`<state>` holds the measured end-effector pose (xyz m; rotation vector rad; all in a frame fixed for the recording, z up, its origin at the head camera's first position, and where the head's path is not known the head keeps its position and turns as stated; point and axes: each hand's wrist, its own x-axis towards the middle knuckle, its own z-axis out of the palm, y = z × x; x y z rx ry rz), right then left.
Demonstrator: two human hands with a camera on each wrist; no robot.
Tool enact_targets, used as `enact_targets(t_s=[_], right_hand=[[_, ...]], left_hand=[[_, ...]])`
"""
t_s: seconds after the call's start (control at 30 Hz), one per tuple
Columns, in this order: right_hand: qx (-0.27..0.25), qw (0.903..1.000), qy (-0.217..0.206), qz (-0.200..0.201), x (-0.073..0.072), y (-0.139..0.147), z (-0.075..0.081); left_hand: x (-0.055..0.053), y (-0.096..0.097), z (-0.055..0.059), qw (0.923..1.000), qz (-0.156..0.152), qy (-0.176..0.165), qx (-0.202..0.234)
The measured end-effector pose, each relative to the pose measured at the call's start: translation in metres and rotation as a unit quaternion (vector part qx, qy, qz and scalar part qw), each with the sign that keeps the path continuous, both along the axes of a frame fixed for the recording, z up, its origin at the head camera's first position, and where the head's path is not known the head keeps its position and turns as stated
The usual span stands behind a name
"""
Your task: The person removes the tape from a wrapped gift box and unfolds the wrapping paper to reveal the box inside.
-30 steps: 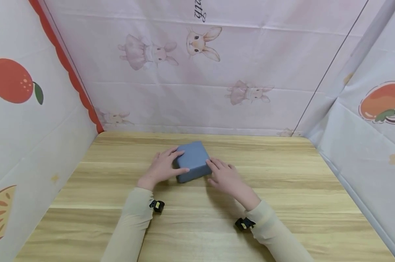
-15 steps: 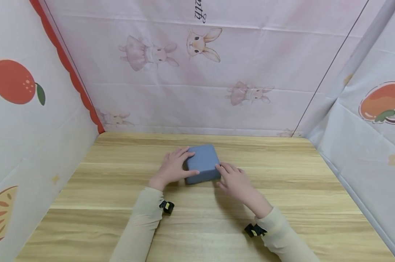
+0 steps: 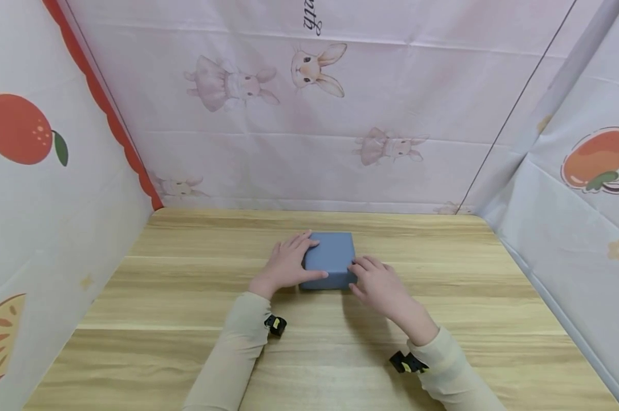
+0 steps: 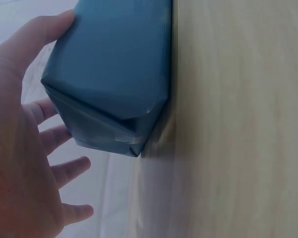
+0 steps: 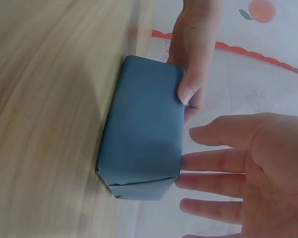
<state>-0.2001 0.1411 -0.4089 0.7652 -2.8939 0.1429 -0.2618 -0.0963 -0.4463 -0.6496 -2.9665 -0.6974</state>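
Observation:
A box wrapped in plain blue paper (image 3: 330, 254) lies flat on the wooden table. My left hand (image 3: 283, 264) is at its left end, the thumb along the near top edge and the index finger on top. In the left wrist view, the fingers of this left hand (image 4: 25, 158) are spread and fairly straight; two meet the folded end of the box (image 4: 114, 64). At the right end, my right hand (image 3: 383, 288) touches the near corner with its fingertips. The right wrist view shows the right hand (image 5: 248, 168) with extended fingers beside the box (image 5: 144, 119).
The light wood-grain table (image 3: 186, 319) extends around both arms. A rabbit-print cloth (image 3: 309, 142) hangs behind it. Fruit-print sheets stand at the left (image 3: 37, 228) and right (image 3: 586, 245). Each sleeved wrist carries a small black camera.
The box has slid to the right and slightly nearer, turning until its edges line up with the table. Both hands have moved right along with it.

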Motion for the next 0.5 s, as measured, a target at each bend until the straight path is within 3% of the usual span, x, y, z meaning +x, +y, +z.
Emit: enact_targets(t_s=[0.17, 0.4, 0.5], right_hand=[[-0.013, 0.9997, -0.021, 0.003, -0.004, 0.003, 0.002], [-0.073, 0.9942, -0.067, 0.042, -0.012, 0.016, 0.005], [-0.101, 0.9904, -0.078, 0.053, -0.019, 0.018, 0.009]], left_hand=[[-0.001, 0.003, 0.002, 0.9999, -0.004, -0.006, 0.015], [0.004, -0.001, 0.000, 1.0000, 0.000, -0.002, 0.009], [0.007, -0.004, 0.001, 0.9994, 0.013, 0.000, 0.034]])
